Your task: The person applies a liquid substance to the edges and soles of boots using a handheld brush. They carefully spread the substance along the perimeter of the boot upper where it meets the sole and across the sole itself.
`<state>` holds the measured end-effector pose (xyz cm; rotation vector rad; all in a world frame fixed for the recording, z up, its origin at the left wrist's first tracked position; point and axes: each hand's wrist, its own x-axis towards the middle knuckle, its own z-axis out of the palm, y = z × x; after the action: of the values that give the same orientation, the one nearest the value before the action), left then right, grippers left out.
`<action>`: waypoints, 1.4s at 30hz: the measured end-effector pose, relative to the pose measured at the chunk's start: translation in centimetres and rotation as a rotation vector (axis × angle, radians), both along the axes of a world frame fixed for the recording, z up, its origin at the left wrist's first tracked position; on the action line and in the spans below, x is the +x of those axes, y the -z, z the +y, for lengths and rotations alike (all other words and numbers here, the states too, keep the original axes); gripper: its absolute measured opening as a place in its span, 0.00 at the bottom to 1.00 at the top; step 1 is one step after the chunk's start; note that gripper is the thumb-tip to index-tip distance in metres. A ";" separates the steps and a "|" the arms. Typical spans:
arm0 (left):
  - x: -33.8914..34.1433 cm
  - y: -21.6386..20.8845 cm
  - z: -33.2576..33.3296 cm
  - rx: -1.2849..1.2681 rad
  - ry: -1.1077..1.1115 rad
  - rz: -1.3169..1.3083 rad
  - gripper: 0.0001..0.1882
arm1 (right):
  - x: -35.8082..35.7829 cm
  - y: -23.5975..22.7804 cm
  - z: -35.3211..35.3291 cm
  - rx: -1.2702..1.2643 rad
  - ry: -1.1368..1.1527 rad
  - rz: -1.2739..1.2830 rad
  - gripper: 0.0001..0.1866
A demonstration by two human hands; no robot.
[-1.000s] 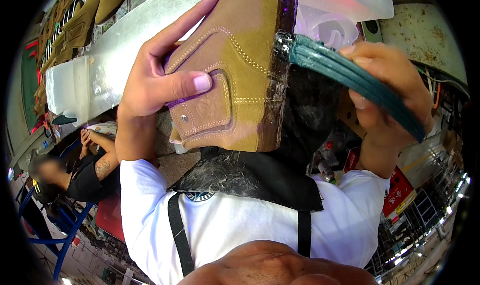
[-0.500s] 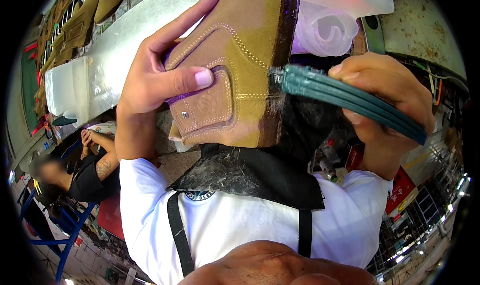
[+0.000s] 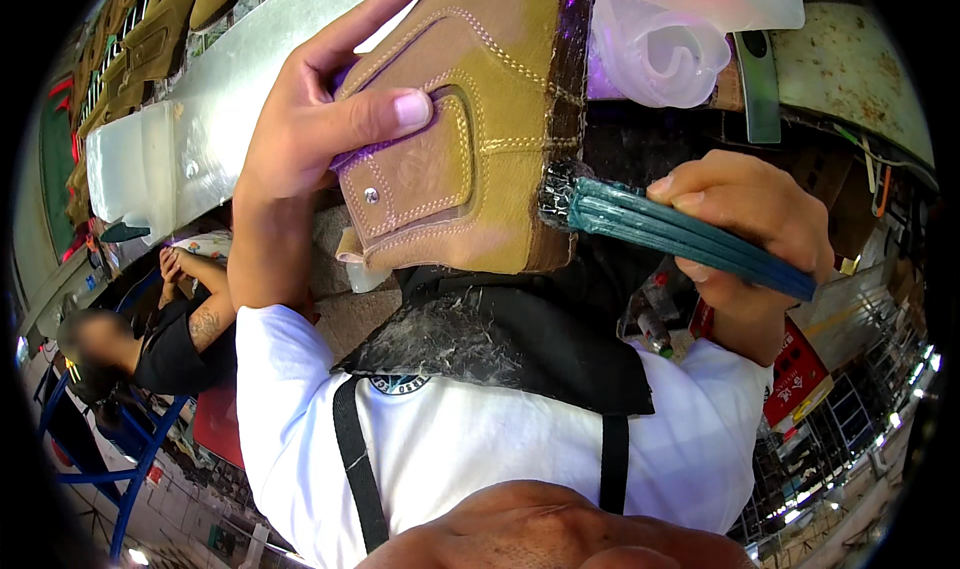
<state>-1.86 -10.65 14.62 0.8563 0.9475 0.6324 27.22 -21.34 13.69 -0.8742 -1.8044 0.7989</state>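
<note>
A tan leather boot upper point(image 3: 500, 184) with pale double stitching is held up at the middle by my left hand point(image 3: 340, 119). The left thumb presses on its stitched side patch, beside a small metal rivet, while the fingers go behind the leather. In my right hand point(image 3: 755, 219) a glue brush point(image 3: 660, 224) with a ridged teal handle is pinched between thumb and fingers. Its dark, wet-looking bristles touch the dark brown strip along the boot upper's right edge, near the lower corner. A black apron point(image 3: 490, 339) hangs just below the boot upper.
A long translucent white block point(image 3: 230, 94) lies behind my left hand. At the upper right stands a cloudy plastic container point(image 3: 665, 59) near a rusty pale green surface point(image 3: 850, 79). More brown boots point(image 3: 150, 39) sit at the far left. A person in black point(image 3: 185, 339) is at the left.
The brush has moved down along the dark edge, from beside the cross seam to near the lower corner. My right hand went down and left with it. The boot upper has shifted slightly upward.
</note>
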 end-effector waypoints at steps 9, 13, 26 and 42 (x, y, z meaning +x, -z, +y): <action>-0.4 0.8 0.3 0.000 0.006 -0.095 0.53 | 0.5 -2.6 1.6 0.011 -0.097 -0.177 0.16; -0.3 0.8 0.5 0.011 -0.006 -0.056 0.52 | 1.0 -3.4 2.2 0.030 -0.148 -0.222 0.14; 1.0 1.1 -0.2 -0.039 -0.079 -0.261 0.38 | 1.5 -7.7 3.3 0.083 -0.284 -0.455 0.14; -0.7 1.5 -0.2 -0.352 -0.130 -0.516 0.30 | 2.4 -12.8 4.4 0.045 -0.251 -0.646 0.18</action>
<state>-2.57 -10.88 13.12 0.2939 0.6169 0.7263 29.65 -16.89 26.52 -0.9558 -2.5269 0.6663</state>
